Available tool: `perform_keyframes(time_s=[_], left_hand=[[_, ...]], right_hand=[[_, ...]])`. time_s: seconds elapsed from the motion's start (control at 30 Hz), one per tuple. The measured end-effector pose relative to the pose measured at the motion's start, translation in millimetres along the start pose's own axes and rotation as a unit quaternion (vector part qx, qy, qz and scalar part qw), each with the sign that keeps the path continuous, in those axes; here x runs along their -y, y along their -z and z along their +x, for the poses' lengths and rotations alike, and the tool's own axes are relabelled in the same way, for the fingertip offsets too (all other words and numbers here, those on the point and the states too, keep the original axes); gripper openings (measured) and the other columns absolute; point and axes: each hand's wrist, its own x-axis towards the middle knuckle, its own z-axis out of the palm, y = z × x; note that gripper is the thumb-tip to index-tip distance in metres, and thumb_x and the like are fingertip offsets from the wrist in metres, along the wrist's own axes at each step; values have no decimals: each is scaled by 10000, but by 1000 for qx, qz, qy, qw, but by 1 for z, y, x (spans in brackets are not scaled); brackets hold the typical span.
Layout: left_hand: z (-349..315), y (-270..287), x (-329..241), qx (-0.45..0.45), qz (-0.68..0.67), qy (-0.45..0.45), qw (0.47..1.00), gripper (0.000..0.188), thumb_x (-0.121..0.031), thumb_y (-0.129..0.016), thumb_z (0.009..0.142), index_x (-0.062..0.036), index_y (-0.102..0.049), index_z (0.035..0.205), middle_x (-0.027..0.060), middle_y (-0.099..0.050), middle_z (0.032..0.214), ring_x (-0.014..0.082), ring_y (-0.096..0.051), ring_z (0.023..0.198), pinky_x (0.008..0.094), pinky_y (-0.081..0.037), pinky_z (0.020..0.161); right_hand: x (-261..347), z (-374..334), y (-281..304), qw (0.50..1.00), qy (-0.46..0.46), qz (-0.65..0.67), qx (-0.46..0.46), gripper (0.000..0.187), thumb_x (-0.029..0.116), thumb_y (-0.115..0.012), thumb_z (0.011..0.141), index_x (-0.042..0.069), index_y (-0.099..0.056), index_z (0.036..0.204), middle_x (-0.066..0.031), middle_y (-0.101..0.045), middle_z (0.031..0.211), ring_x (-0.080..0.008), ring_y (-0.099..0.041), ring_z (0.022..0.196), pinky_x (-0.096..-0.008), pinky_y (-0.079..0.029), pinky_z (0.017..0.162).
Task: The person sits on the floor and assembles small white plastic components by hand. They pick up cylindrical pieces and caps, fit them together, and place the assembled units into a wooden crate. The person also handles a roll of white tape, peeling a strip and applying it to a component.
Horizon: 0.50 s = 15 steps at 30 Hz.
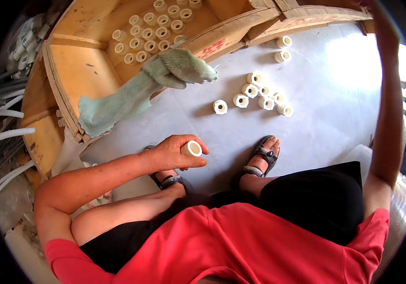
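The left hand (pixel 171 150) curls around a white pipe fitting (pixel 192 149), thumb on the near side and fingers on the far side, its wide open end facing up. This fitting is above the floor (pixel 335 104), between the person's 2 sandalled feet. The right forearm (pixel 386 94) stretches up to the top edge; its hand lies beyond the view, so I cannot tell how far open it is or whether it has hold of anything.

The work looks partway along. About 20 fittings (pixel 149 33) stand in loose rows inside the wooden crate (pixel 92 66), and a pale green cloth (pixel 127 97) over the crate's edge may hide more. Another 10 sit on the floor: 8 loosely grouped (pixel 266 102) ahead of the feet and 2 close together (pixel 282 56) nearer the crate. With 1 more in the left hand, the pieces are clearly split between places, but nothing shows which group is finished and which is left.

As for writing, red marks (pixel 212 48) show on the crate's front rail and fainter red marks (pixel 302 16) on the board beside it; both are slanted and hard to make out. No label or brand can be read on the fittings.
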Motion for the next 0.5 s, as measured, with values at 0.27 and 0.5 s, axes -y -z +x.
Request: perform_keyframes(time_s=[0.27,0.5], left_hand=[[6,-1,-1,-13,-22,7,1000,276,-228,-753,804,-85,-618,998,-39,-571,725,50,-510,609,214,-453,537],[13,-2,-8,-13,-2,13,1000,261,-220,-747,809,-89,-618,994,-39,-572,722,46,-509,610,214,-453,540]], right_hand=[[-105,-111,-37,926,-331,82,160,339,375,-562,923,57,-679,927,-65,-672,774,-156,-637,699,-303,-512,674],[-148,-151,-69,929,-214,-70,294,260,300,-509,970,133,-657,1104,-56,-697,948,-167,-673,843,-310,-559,757]])
